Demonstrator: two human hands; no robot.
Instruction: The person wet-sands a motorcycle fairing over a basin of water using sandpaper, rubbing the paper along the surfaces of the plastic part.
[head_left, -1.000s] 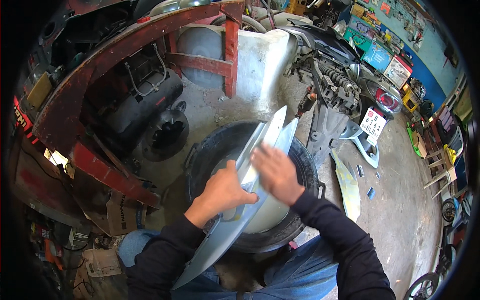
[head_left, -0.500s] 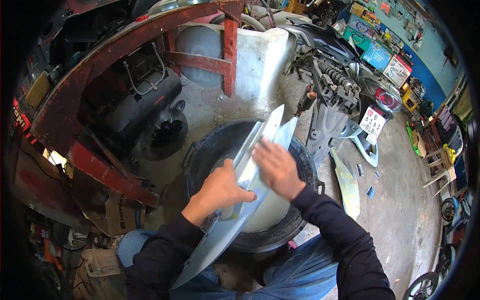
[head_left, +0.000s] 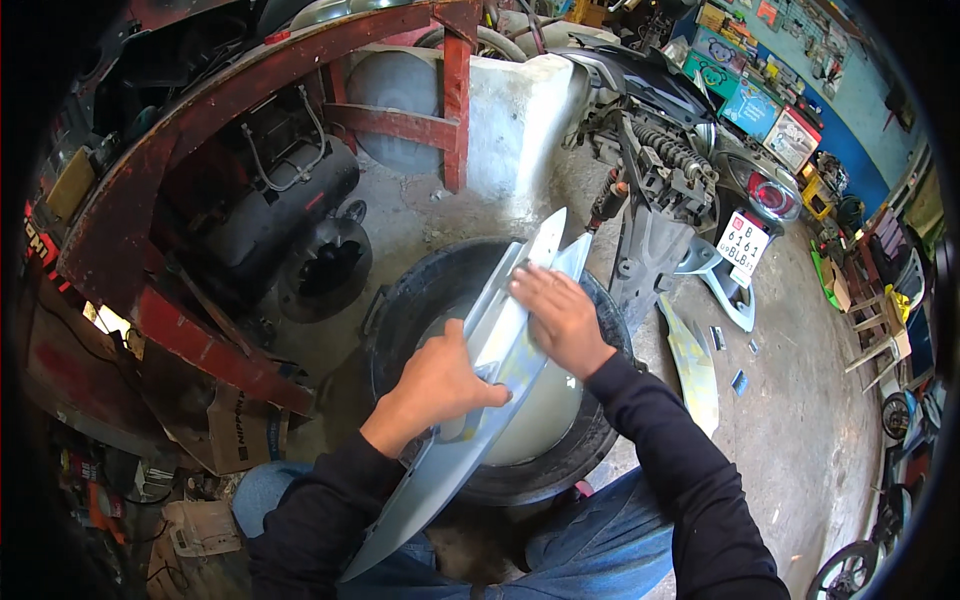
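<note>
— Two hands on one piece, from where I stand. Start at the left: what's over there?

— A dark red metal frame (head_left: 150,190) curving along the left side, with a black engine-like machine (head_left: 270,215) tucked under it. Low down near the frame's foot lies a scrap of brown cardboard (head_left: 235,430).

— And the person?

— Seated, dark sleeves, blue jeans. The left hand (head_left: 440,380) is closed round the near edge of a long silver-grey body panel (head_left: 480,400), thumb on top, fingers wrapped under. The panel runs slantwise from the lap up to a point over the far rim of a round black tub (head_left: 420,290) with pale water in it.

— The other hand?

— The right hand (head_left: 555,315) lies flat and spread on the panel's upper part, palm down, pressing on the surface rather than gripping. I cannot tell whether anything is under the palm.

— Further right?

— A stripped scooter tail (head_left: 690,170) with a red rear lamp and a white plate, then a yellowish panel (head_left: 690,365) lying on the concrete floor (head_left: 800,440), just beside the tub's right rim.
</note>
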